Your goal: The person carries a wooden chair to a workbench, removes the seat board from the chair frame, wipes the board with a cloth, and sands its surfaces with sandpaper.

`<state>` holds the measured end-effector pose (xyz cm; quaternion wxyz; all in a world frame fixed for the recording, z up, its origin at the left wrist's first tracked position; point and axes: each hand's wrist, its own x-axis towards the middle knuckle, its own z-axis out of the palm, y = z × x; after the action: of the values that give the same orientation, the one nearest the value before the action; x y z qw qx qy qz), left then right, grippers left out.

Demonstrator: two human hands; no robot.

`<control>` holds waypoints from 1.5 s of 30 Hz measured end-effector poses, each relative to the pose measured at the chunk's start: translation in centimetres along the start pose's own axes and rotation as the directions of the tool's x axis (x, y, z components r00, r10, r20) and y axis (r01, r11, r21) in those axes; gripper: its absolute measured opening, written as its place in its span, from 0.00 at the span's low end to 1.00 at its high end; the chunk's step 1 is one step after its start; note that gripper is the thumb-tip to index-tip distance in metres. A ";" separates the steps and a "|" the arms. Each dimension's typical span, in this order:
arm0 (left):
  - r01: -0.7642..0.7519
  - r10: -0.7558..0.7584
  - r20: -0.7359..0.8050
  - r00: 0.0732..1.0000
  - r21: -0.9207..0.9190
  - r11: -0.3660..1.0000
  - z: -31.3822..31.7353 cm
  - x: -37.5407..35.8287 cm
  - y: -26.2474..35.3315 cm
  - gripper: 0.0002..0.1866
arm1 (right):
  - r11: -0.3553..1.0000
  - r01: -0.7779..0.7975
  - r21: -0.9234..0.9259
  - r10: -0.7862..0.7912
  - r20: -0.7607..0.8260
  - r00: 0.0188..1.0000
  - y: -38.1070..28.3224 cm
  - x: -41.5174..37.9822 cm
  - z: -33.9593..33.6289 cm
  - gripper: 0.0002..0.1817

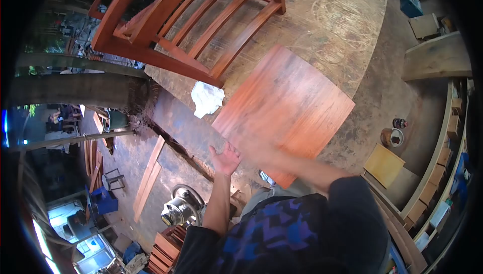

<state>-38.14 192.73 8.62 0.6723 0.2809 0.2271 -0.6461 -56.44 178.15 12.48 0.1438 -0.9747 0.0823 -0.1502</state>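
A reddish-brown wooden panel (297,103) lies flat on the worn worktable (347,17), one corner pointing toward me. My right hand (251,148) is over the panel's near left part, smeared by motion, so its fingers and anything in them cannot be made out. Just off the panel's left corner, my left hand (225,159) is held palm up with the fingers apart and nothing in it. A crumpled white cloth (207,99) rests beside the panel, close to a slatted reddish wooden frame (186,55) like a chair.
A shiny metal machine (181,208) stands on the floor to my left, near long wooden boards (150,178). Stacked wood pieces (165,251) lie close by my left side. At right are a yellowish board (384,166), a small container (396,137) and a long shelf (436,158).
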 end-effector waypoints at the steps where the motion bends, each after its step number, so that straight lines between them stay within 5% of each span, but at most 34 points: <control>1: -0.008 0.008 -0.030 1.000 0.016 1.000 -0.9 0.6 0.3 0.55 | 0.988 0.047 0.148 -0.047 0.000 0.999 -3.4 -0.3 0.4 0.27; 3: -0.082 0.106 -0.221 0.970 0.112 0.990 -2.1 0.3 0.7 0.55 | 0.960 0.070 0.270 -0.053 -0.069 0.996 -5.1 -0.1 -1.3 0.26; 5: -0.046 0.047 -0.016 0.999 0.028 0.999 1.5 -0.4 -0.7 0.55 | 0.980 0.018 0.199 0.017 -0.174 0.985 1.3 -0.4 -7.5 0.27; 6: -0.019 0.020 0.083 0.996 -0.014 1.000 2.6 -1.0 -1.2 0.55 | 0.980 -0.149 0.131 0.171 -0.175 0.969 4.8 -1.1 -10.3 0.28; 9: 0.015 -0.010 0.164 0.986 -0.029 0.999 0.8 -0.4 -0.7 0.55 | 0.836 -0.548 -0.027 0.533 -0.200 0.822 16.8 -4.8 -14.5 0.32; 11: 0.001 0.002 0.131 0.991 -0.023 1.000 1.6 -0.6 -1.0 0.55 | 0.776 -0.575 -0.258 0.556 -0.151 0.817 21.4 -7.6 -13.5 0.31; 15: 0.005 -0.001 0.129 0.992 -0.037 0.999 1.6 -0.6 -1.0 0.55 | 0.830 -0.533 -0.164 0.524 -0.095 0.846 15.5 -6.9 -6.8 0.33; 16: -0.010 0.012 0.094 0.995 -0.022 1.000 1.4 -0.9 -1.0 0.54 | 0.921 -0.368 -0.126 0.374 0.019 0.927 11.5 -6.7 -4.8 0.29; 19: -0.022 0.019 0.067 0.998 0.039 0.999 2.5 -0.4 -1.0 0.53 | 0.955 -0.160 0.249 0.192 -0.109 0.975 -3.4 -5.3 -1.1 0.28; 21: -0.023 0.016 0.087 0.996 0.078 0.997 2.8 -1.0 -0.9 0.52 | 0.939 0.089 0.332 -0.122 0.081 0.989 -8.5 -7.0 0.1 0.28; 24: 0.129 -0.145 0.566 0.812 0.068 0.989 -0.2 0.6 0.0 0.50 | 0.994 0.071 -0.087 -0.053 0.194 0.980 -4.2 -6.5 -10.0 0.30; 25: 0.076 -0.096 0.405 0.909 0.067 0.995 0.1 0.3 -0.1 0.48 | 0.980 -0.126 0.151 0.162 -0.253 0.954 0.0 -7.5 -10.1 0.28; 26: 0.026 -0.044 0.233 0.972 0.078 0.997 1.1 -0.1 -0.4 0.46 | 0.969 -0.233 -0.077 0.222 -0.134 0.966 3.9 -6.4 -15.0 0.29; 27: -0.021 0.015 0.056 0.998 0.099 0.995 1.9 -0.2 -0.6 0.44 | 0.907 -0.414 -0.073 0.397 -0.177 0.901 8.9 -7.8 -15.5 0.28; 28: -0.043 0.044 -0.003 0.999 0.188 0.981 2.2 -0.1 -0.9 0.41 | 0.790 -0.613 0.016 0.613 -0.049 0.789 13.7 -8.8 -17.1 0.31; 30: -0.074 0.120 -0.104 0.987 0.368 0.927 3.0 0.5 -1.2 0.36 | 0.716 -0.629 -0.302 0.593 -0.212 0.777 20.1 -12.6 -13.9 0.34; 34: -0.067 0.147 -0.156 0.977 0.430 0.900 3.8 0.6 -1.7 0.31 | 0.731 -0.661 -0.169 0.660 -0.067 0.748 14.6 -11.8 -10.2 0.35; 37: -0.044 0.141 -0.202 0.969 0.423 0.905 4.2 0.8 -1.6 0.30 | 0.939 -0.343 0.034 0.343 -0.012 0.939 3.8 -10.4 -6.4 0.35; 38: -0.041 0.138 -0.203 0.969 0.418 0.908 4.1 1.0 -1.5 0.30 | 0.823 -0.375 0.427 0.428 -0.031 0.903 -0.9 -9.9 -3.1 0.34; 39: -0.040 0.136 -0.207 0.969 0.414 0.909 4.0 1.0 -1.4 0.30 | 0.989 -0.145 -0.031 0.145 -0.002 0.989 -5.3 -9.6 -2.1 0.34; 41: -0.034 0.133 -0.201 0.971 0.430 0.902 4.3 0.8 -1.3 0.30 | 0.923 0.013 0.385 -0.051 0.088 0.995 -11.0 -10.3 -0.2 0.34; 44: -0.033 0.130 -0.200 0.971 0.427 0.904 4.5 0.8 -1.4 0.30 | 0.996 -0.072 0.051 0.063 0.159 0.985 -5.5 -9.1 -10.4 0.32; 45: -0.033 0.128 -0.199 0.972 0.423 0.905 4.6 0.7 -1.4 0.30 | 0.914 -0.290 0.284 0.301 0.006 0.954 -1.5 -11.0 -11.2 0.29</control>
<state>-39.80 189.11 11.47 0.5935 0.4974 0.1456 -0.6157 -70.15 178.93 20.21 0.3003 -0.9176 0.2092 -0.1552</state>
